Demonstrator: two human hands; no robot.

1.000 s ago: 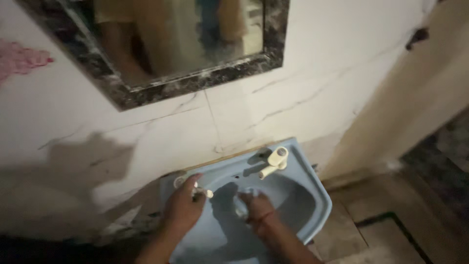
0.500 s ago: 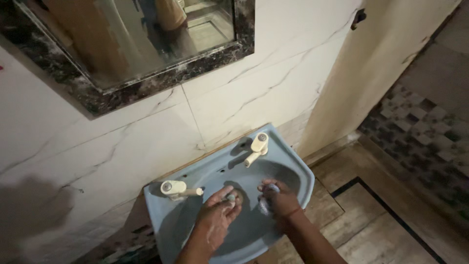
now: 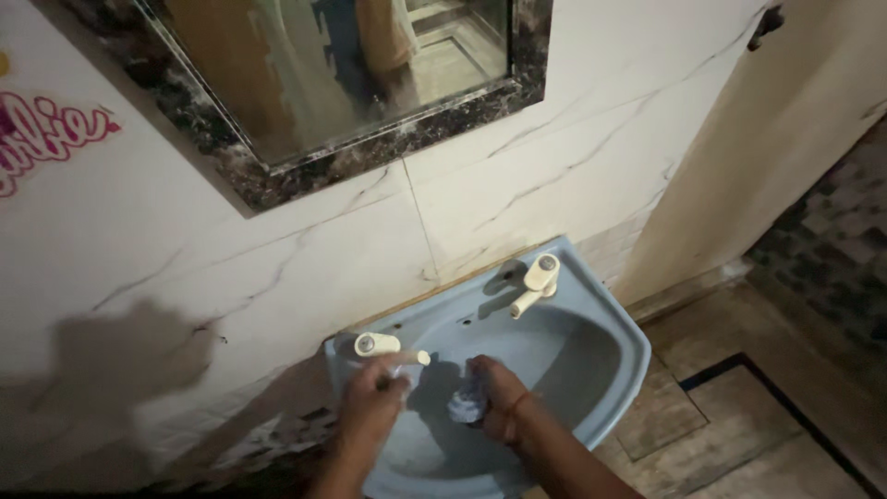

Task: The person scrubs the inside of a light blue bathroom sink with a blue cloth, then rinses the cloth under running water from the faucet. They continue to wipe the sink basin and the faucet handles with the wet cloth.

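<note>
I see both hands inside the blue basin [image 3: 605, 356]: the left hand [image 3: 371, 404], fingers curled, touches the cream tap [image 3: 388, 346]. The right hand [image 3: 490, 397] grips a small wet bluish wad [image 3: 465, 405] over the bowl's middle.

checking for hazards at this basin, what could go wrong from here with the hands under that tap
1. The left hand sits right under the cream tap at the blue basin's left edge, so water could splash onto the marbled wall and wooden floor, leaving it slippery.
2. The small wet-looking object in the right hand could slip from its grip into the bowl.
3. The light is dim, so spills may go unnoticed.
</note>
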